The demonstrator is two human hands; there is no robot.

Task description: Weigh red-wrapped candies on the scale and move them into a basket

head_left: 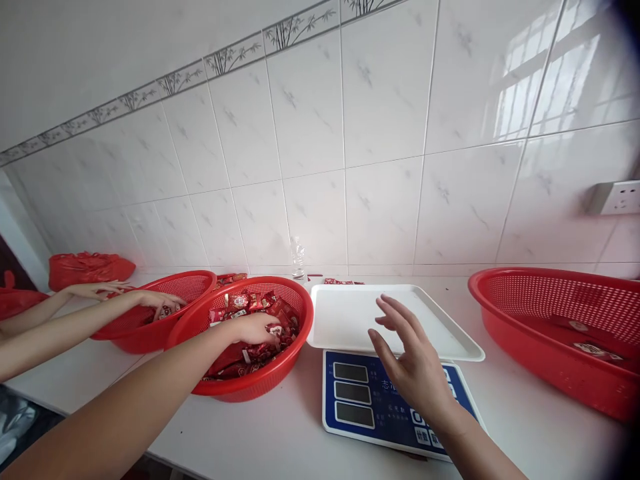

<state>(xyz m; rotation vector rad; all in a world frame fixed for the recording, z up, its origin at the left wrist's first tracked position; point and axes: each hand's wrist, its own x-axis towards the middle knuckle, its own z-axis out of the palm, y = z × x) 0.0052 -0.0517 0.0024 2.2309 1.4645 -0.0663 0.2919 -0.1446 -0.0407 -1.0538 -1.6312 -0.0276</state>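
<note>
My left hand (256,328) reaches into a red plastic basket (295,363) filled with small red wrapped packets (237,301). Its fingers curl down around a red packet (275,329) with a pale label; the fingertips are partly hidden among the packets. Over the digital scale (353,430), my right hand (413,360) hovers with fingers apart and holds nothing. The scale has a blue panel, dark displays and a bare white tray (345,320) on top. My right fingers overlap the tray's near part in view.
At right stands a large red basket (530,360) with a few packets inside. Another person's hands (160,301) work at a red basket (133,340) on the left. A clear bottle (298,259), a red bag (90,270) and loose packets (340,282) lie toward the tiled wall.
</note>
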